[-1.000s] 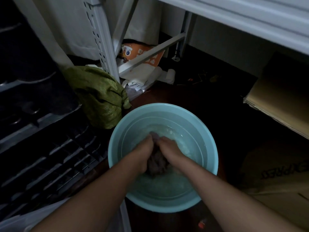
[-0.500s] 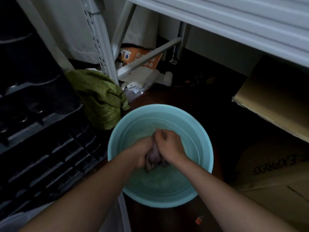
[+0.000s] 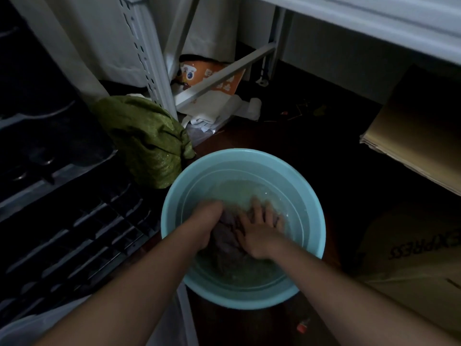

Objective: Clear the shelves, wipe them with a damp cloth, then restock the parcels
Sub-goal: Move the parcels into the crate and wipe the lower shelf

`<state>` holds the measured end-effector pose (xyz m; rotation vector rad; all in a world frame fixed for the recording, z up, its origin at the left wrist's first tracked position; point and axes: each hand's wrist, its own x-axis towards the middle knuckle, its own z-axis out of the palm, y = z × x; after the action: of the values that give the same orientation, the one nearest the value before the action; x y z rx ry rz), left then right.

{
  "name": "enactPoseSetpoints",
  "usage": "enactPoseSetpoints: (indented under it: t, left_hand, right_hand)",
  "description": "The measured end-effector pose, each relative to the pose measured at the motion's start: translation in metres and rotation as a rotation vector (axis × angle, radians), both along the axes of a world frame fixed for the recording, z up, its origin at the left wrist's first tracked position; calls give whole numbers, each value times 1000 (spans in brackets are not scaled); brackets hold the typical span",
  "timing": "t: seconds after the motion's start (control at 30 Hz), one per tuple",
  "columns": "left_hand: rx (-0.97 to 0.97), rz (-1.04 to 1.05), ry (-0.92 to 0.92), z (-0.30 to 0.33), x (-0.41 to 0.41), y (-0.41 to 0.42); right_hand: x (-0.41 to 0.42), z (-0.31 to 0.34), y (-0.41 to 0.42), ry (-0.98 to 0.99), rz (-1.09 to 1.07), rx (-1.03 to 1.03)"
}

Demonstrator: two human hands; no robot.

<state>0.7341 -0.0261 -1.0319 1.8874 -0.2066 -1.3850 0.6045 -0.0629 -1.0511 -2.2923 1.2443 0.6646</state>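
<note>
Kneeling low over the floor, the person has both bare forearms reaching into a pale blue basin (image 3: pixel 311 221) of cloudy water. The left hand (image 3: pixel 207 224) is curled round a dark purplish cloth (image 3: pixel 225 242), gripping its near side. The right hand (image 3: pixel 262 227) lies flatter, fingers spread and pressing the cloth down, so the cloth sits between and beneath both hands, half sunk in the water. A cardboard box (image 3: pixel 409 250) printed with "EXPRESS" stands just to the right of the basin, and a black slatted crate (image 3: pixel 62 221) crowds the left. A green bundle (image 3: pixel 147 143) leans beside the basin's far left rim. Beyond it rises the white shelf upright (image 3: pixel 147 61), with an orange printed bag (image 3: pixel 212 76) behind its lower rail.
</note>
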Motion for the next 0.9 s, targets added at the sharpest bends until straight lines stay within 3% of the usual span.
enactPoseSetpoints:
  t: [0.07, 0.17, 0.23, 0.3, 0.37, 0.5, 0.7, 0.8, 0.9]
  left_hand:
    - [-31, 46, -76, 5, 2, 0]
    - [-12, 56, -144, 12, -2, 7]
    - [11, -23, 25, 19, -8, 12]
    - [35, -46, 221, 25, -13, 15]
    - [18, 6, 272, 29, -16, 14]
    - [-77, 21, 322, 39, -15, 14]
    - [-194, 87, 200, 47, -19, 8]
    - [-204, 57, 305, 47, -18, 9]
    - [-140, 31, 335, 45, -11, 11]
  right_hand:
    - [-3, 2, -10, -23, 1, -133]
    - [2, 10, -6, -66, -163, -287]
    - [14, 10, 0, -275, -409, -121]
    - [23, 18, 4, -628, -736, 203]
    - [30, 30, 5, -926, -935, 434]
    - [48, 61, 11, -1103, -778, 310]
    - [51, 63, 19, -1088, -562, -36]
    - [43, 56, 8, -939, -537, -164]
    - [30, 48, -5, -618, -519, -214]
